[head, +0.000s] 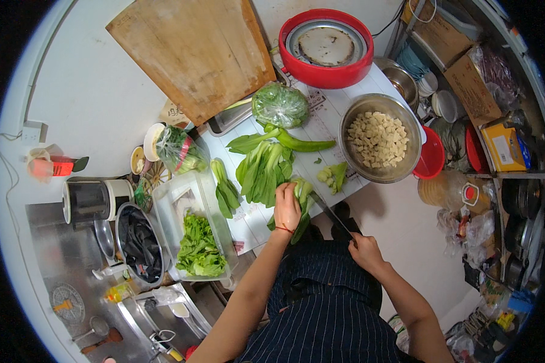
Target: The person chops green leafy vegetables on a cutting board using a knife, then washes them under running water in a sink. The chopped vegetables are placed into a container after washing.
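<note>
My left hand [287,208], with a red cord at its wrist, holds a head of bok choy [303,189] near the table's front edge. In my right hand [365,255] is the handle of a kitchen knife [334,217]. Its blade lies close against the pale stem end of that bok choy; I cannot tell whether it is cutting in. Cut stem ends [332,177] lie just right of the blade. Beyond my left hand is a bunch of bok choy [263,174], with a single head [225,190] to its left. A long green pepper [302,143] lies behind the bunch.
A steel bowl [346,156] of pale cubes, perhaps tofu, stands at the table's right edge. A clear plastic bin [168,213] with leafy greens is at left. Behind stand wrapped greens [280,105], a wooden board [195,50] and a red round appliance [327,79]. Crowded shelves [511,174] line the right.
</note>
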